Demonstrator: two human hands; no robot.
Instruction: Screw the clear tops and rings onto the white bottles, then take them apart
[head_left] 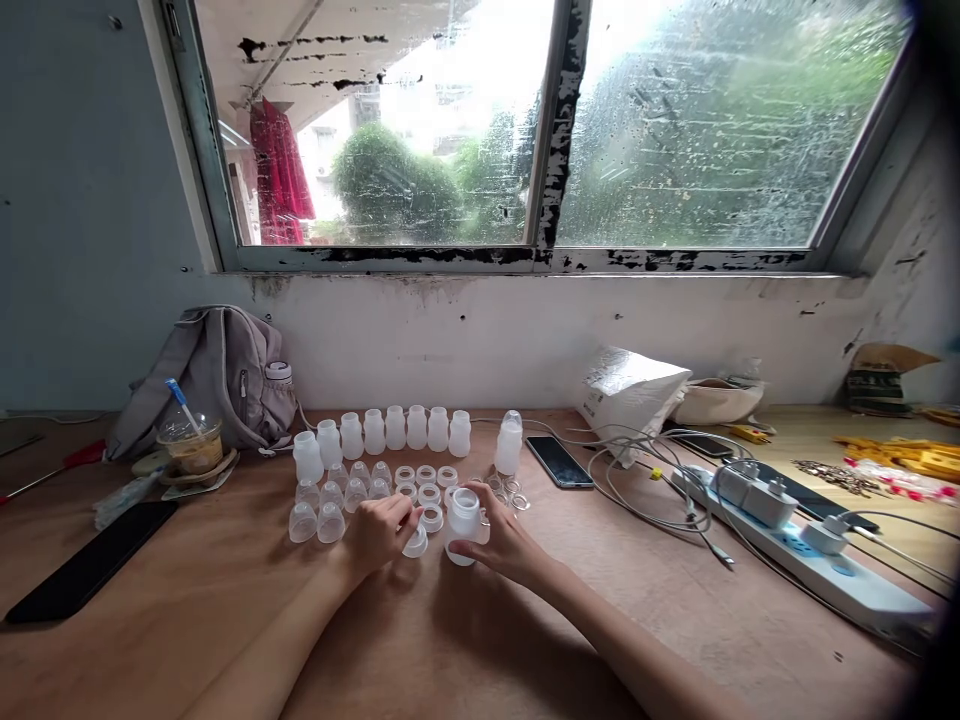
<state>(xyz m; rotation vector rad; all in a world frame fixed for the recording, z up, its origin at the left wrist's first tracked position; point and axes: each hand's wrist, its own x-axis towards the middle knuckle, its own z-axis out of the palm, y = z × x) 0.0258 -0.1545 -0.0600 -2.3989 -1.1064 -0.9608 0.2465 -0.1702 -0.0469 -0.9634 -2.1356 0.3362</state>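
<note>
Head view: We look down at a table (390, 650) with many cloudy white things on it, and we tell each place from the row of bottles (395, 430) at the back.
Held bottle: The bottle (462, 522) in our grip is in front of the right end of the row, on our side of it. It is about upright, open neck on top. We cannot tell if its bottom touches the table.
Right hand: Our right hand (491, 530) is wrapped round the side of that bottle, with the thumb low on the near side.
Left hand: Our left hand (386, 530) is bent over in front of the row, with its fingertips at a plastic ring (415, 546). We cannot tell if they pinch it or only touch it.
Bottle feel: We think it is light and made of thin plastic, smooth and a bit slippery. It may give if we squeeze hard, but it should not break easily.
Bottle grip: We would hold it round the fat middle, softly, and keep our fingers off the open neck.
Ring feel: It looks small, light and rather stiff, so we would pinch its outside edge.
Clear caps: The caps (302, 523) are in front of the row's left part.
Capped bottle: One bottle with a top on (509, 447) stands just right of the row.
</note>
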